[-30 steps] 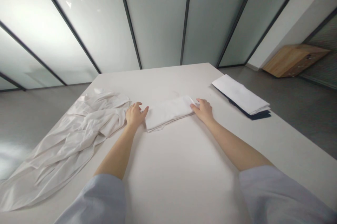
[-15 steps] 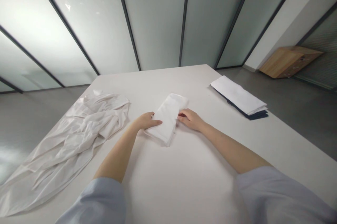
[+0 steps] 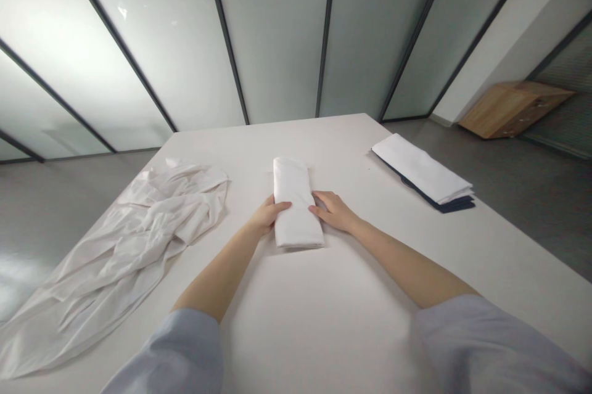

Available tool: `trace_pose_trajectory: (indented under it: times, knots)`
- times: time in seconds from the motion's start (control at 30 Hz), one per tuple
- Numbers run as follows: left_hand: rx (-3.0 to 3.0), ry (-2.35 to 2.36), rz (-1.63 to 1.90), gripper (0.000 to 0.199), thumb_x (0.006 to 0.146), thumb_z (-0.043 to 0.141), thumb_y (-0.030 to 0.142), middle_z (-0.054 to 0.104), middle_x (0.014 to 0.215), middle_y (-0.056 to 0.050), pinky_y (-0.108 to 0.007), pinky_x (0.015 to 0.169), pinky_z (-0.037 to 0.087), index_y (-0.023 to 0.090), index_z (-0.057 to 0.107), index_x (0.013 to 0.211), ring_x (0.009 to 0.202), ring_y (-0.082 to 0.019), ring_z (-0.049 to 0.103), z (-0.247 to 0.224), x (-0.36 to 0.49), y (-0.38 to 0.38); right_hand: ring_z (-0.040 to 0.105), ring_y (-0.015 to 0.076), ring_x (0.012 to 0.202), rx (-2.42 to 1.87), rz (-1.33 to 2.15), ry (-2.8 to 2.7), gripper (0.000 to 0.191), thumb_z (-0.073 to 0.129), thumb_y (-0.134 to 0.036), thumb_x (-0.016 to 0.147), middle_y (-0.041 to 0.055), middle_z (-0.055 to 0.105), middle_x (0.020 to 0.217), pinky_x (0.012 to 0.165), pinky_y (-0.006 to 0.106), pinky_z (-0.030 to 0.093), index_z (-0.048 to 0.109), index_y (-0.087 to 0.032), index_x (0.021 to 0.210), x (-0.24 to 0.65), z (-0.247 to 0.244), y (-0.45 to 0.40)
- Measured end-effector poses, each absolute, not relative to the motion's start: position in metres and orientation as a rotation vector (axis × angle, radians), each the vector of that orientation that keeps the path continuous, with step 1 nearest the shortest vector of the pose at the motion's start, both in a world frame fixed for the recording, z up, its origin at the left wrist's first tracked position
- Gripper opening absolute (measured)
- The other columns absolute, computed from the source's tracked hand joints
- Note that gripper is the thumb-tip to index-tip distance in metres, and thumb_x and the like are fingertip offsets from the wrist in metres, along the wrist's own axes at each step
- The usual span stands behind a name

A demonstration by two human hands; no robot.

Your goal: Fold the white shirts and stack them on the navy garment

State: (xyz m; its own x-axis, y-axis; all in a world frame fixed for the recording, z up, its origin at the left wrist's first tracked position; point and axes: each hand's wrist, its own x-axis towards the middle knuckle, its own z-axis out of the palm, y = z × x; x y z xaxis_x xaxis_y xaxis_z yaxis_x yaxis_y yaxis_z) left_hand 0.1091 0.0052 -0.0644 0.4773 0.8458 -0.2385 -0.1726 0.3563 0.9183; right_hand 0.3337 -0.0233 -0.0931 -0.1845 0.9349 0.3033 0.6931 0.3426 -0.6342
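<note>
The folded white cloth (image 3: 296, 206) is held lengthwise at the middle of the white table (image 3: 314, 320), its short end turned toward the near edge, its left side grasped between the thumb and fingers of the left hand (image 3: 269, 214) and its right side pressed by the thumb of the right hand (image 3: 335, 212), whose fingers are loosely bent, though their exact grip is partly obscured. Along the left edge a crumpled white fabric (image 3: 157, 227) is spread, and by the right edge white folded fabric (image 3: 420, 166) is stacked on dark navy fabric (image 3: 457, 205).
</note>
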Motion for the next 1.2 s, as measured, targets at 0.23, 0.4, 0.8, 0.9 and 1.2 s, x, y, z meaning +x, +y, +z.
trace_pose_trajectory:
  times: [0.23, 0.4, 0.8, 0.9, 1.2]
  knots:
    - [1.105, 0.644, 0.847, 0.079, 0.067, 0.076, 0.031, 0.06, 0.132, -0.01, -0.046, 0.1, 0.047, 0.024, 0.042, 0.139, 0.119, -0.031, 0.057, -0.063, 0.117, -0.001, 0.065, 0.026, 0.104, -1.159, 1.291, -1.399, 0.048, 0.061, -0.04, 0.08, 0.0105, 0.069, 0.117, 0.09, 0.042, 0.052, 0.057, -0.02, 0.122, 0.331, -0.072, -0.027]
    - [1.205, 0.597, 0.716, 0.066, 0.075, 0.069, 0.042, 0.06, 0.132, -0.01, -0.043, 0.094, 0.049, 0.024, 0.048, 0.135, 0.119, -0.031, 0.056, -0.063, 0.12, -0.004, 0.069, 0.0265, 0.09, -1.204, 1.658, -1.161, 0.03, 0.061, -0.034, 0.078, 0.011, 0.073, 0.101, 0.079, 0.039, 0.055, 0.064, -0.019, 0.104, 0.332, -0.048, -0.032]
    - [2.183, 1.346, 0.692, 0.029, 0.086, 0.05, 0.037, 0.07, 0.103, -0.01, -0.035, 0.087, 0.049, 0.019, 0.067, 0.1, 0.098, -0.023, 0.064, -0.083, 0.092, 0.029, 0.066, 0.0276, 0.085, -2.217, 0.446, -1.748, 0.015, 0.05, -0.026, 0.083, 0.0124, 0.072, 0.086, 0.069, 0.033, 0.047, 0.063, -0.021, 0.077, 0.408, -0.051, -0.005]
    - [2.257, 1.336, 0.663, 0.029, 0.086, 0.049, 0.036, 0.07, 0.102, -0.01, -0.035, 0.087, 0.049, 0.019, 0.067, 0.1, 0.097, -0.022, 0.064, -0.087, 0.092, 0.032, 0.066, 0.0283, 0.089, -2.378, 0.175, -1.796, 0.032, 0.044, -0.04, 0.092, 0.0174, 0.072, 0.095, 0.072, 0.033, 0.046, 0.066, -0.017, 0.089, 0.443, -0.043, -0.017]
    - [2.387, 1.369, 0.592, 0.026, 0.086, 0.05, 0.033, 0.069, 0.102, -0.007, -0.036, 0.087, 0.047, 0.02, 0.067, 0.1, 0.099, -0.023, 0.062, -0.084, 0.094, 0.028, 0.066, 0.0299, 0.095, -2.642, -0.192, -1.668, 0.056, 0.03, -0.056, 0.097, 0.019, 0.07, 0.101, 0.077, 0.036, 0.046, 0.063, -0.015, 0.114, 0.517, 0.018, -0.04]
